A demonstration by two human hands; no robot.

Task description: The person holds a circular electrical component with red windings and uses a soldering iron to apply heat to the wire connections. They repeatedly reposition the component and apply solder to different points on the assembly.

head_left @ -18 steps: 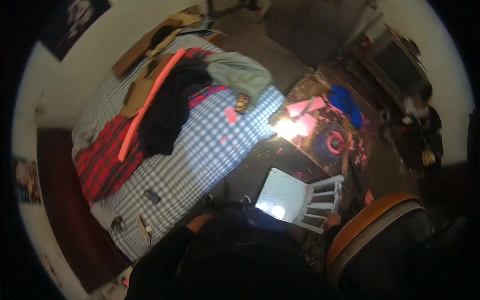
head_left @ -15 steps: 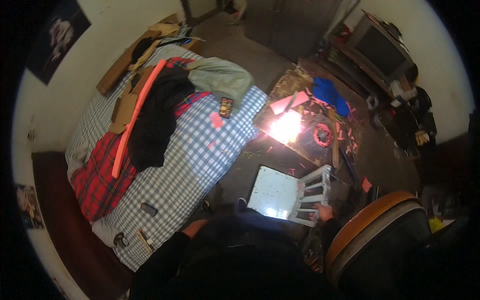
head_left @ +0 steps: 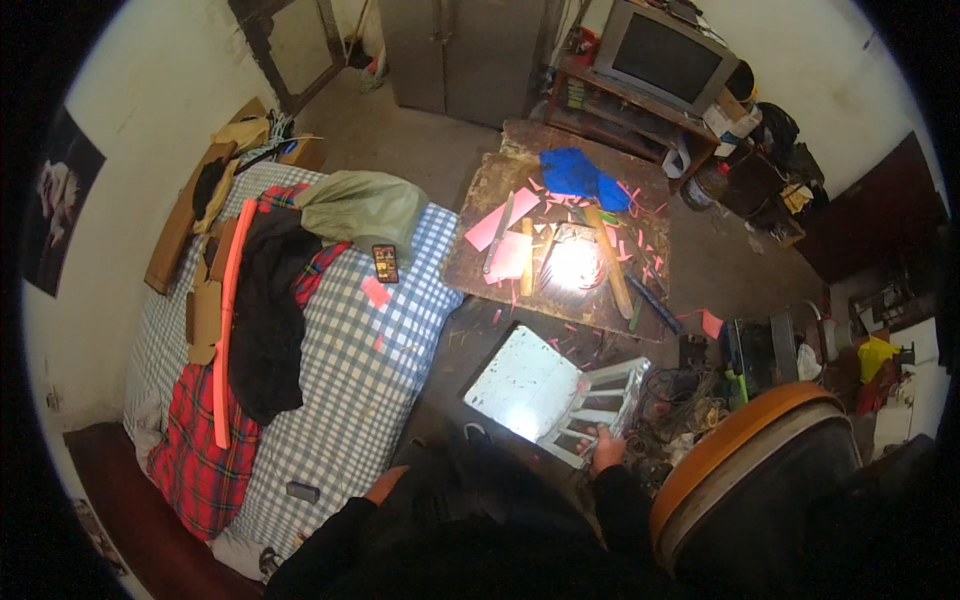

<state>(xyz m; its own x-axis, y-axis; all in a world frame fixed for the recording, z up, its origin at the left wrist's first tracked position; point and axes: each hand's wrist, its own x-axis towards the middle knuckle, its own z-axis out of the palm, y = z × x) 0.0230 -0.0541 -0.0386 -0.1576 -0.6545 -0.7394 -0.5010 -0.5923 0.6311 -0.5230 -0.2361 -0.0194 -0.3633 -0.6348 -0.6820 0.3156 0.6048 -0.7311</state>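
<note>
Tilted since the earlier frame, the view takes in more of the TV stand (head_left: 620, 136), a green item (head_left: 577, 93) on its shelf, while the right hand (head_left: 607, 450) grips the back of the white chair (head_left: 525, 380) near the table (head_left: 525, 145), and the left hand's (head_left: 385, 484) grip is unclear.

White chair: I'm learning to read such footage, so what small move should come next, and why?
Perhaps turn the white chair toward the brown table: the right hand grips its backrest, and it faces more toward the checked bed.
</note>
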